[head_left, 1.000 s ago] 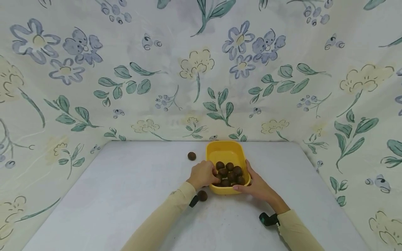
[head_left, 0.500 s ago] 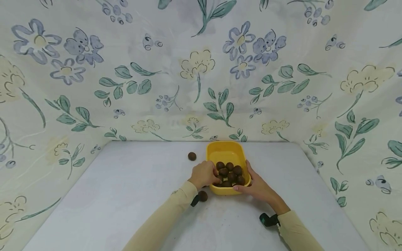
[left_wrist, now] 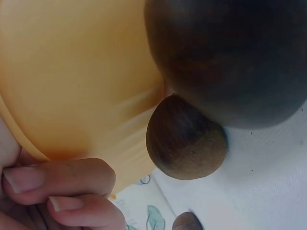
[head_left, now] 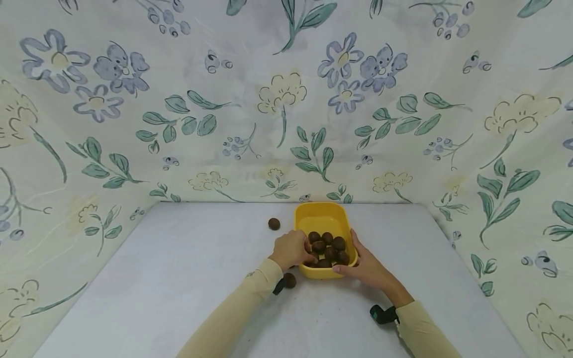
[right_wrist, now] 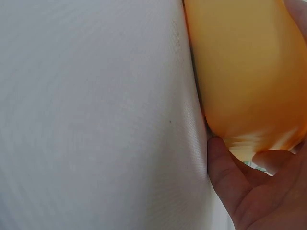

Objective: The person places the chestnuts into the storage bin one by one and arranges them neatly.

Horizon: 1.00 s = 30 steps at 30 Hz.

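Note:
A yellow plastic container point(head_left: 324, 211) in the head view holds several brown chestnuts point(head_left: 338, 243), gathered toward its near end. My left hand point(head_left: 291, 248) reaches over the left rim, thumb and forefinger down among the nuts, pinching a chestnut point(head_left: 313, 255) that they partly cover. In the left wrist view, its other fingers point(left_wrist: 72, 177) curl beside the container's outer wall point(left_wrist: 72, 86). My right hand point(head_left: 367, 266) grips the container at the near right corner, thumb over the front rim and fingers along the right side. The right wrist view shows that hand's fingers point(right_wrist: 223, 163) against the yellow wall.
Loose chestnuts lie on the white table point(head_left: 201, 258): one chestnut point(head_left: 274, 224) left of the container, another chestnut point(head_left: 290, 280) beside the left wrist. Close to the left wrist camera is a large-looking chestnut point(left_wrist: 230, 52). A floral cloth point(head_left: 250, 124) stands behind the table.
The left fingers and the chestnuts beneath them have shifted very slightly. The right hand keeps its grip, and the container stays in place.

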Motion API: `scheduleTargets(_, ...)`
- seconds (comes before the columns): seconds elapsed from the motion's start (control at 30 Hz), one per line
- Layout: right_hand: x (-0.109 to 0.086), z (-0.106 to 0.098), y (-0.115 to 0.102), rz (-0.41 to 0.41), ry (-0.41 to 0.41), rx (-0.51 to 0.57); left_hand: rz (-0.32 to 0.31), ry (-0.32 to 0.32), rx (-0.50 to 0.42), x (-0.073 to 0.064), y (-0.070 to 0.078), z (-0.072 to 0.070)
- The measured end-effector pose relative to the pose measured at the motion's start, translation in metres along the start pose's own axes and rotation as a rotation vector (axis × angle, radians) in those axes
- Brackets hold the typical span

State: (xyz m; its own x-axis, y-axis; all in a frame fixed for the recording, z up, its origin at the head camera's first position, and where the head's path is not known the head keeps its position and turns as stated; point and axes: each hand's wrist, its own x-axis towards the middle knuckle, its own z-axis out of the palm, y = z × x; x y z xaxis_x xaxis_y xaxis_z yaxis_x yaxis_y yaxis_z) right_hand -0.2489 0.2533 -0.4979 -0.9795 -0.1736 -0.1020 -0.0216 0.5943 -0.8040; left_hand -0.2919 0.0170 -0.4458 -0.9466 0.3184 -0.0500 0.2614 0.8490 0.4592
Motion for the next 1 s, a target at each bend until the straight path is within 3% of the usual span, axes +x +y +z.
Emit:
scheduleTargets(0.27, -0.001, -0.001, -0.002, -0.007, -0.004, 0.006, 0.010, 0.001, -0.006, 0.002, -0.003, 0.003)
scheduleTargets(0.43, 0.000, 0.000, -0.001, -0.013, -0.001, 0.007, 0.054, 0.033, -0.021, 0.000, -0.008, 0.003)
scheduleTargets(0.7, -0.001, 0.001, -0.002, 0.001, 0.011, -0.010, 0.119, 0.140, -0.090, -0.013, -0.020, -0.003)
scheduleTargets(0.83, -0.001, 0.001, -0.002, 0.011, 0.011, -0.014, 0.147, 0.231, -0.116, -0.017, -0.025, -0.015)
scheduleTargets(1.0, -0.001, 0.001, -0.001, 0.001, 0.012, -0.006, 0.125, 0.294, -0.201, -0.021, -0.028, -0.033)
